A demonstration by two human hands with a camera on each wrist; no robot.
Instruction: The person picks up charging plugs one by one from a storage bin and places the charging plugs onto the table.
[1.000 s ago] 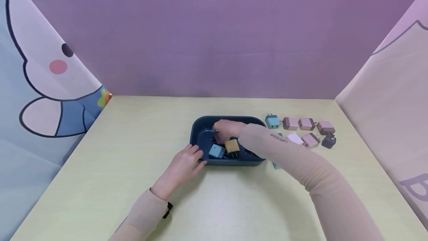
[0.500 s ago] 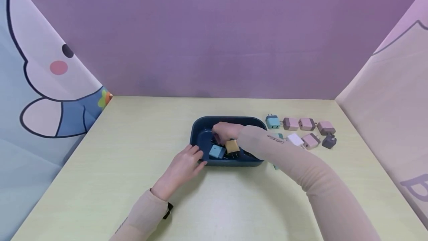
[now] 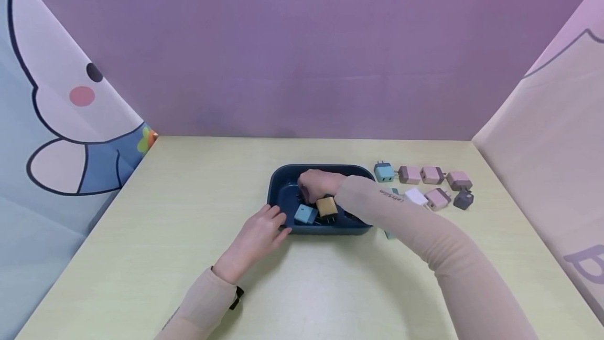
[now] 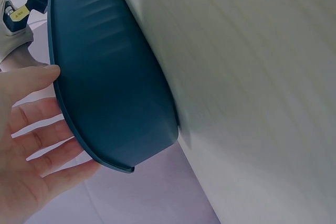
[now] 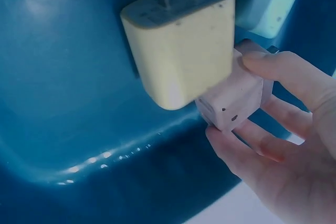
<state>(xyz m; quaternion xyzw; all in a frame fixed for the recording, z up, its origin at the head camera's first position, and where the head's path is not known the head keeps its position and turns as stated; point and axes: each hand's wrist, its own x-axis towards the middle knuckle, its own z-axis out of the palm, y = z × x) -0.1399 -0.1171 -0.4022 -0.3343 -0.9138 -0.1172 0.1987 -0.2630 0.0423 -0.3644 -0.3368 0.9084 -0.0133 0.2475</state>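
Observation:
Inside a dark blue plastic basin [image 3: 325, 230], my right hand [image 3: 317, 182] pinches a pink charger plug [image 5: 236, 95] with a dark prong end, thumb on one side and fingers on the other. A yellow charger plug [image 5: 181, 51] with two metal prongs stands right beside it, overlapping it in the right wrist view. A light blue charger plug [image 3: 305, 214] lies on the basin floor, left of the yellow one. My left hand [image 3: 261, 232] rests at the basin's near left corner. In the left wrist view its thumb and straight fingers touch the rim.
Right of the basin, several charger plugs lie on the pale table [image 3: 189, 224]: a light blue one [image 3: 384, 172], several pink ones [image 3: 409, 174], a white one [image 3: 416, 196] and a dark one [image 3: 464, 199]. My right forearm partly covers green ones. A purple backdrop [image 3: 302, 56] stands behind.
Both hands stay nearly where they were. Within my right hand the pink charger plug has turned slightly and shows less in the head view.

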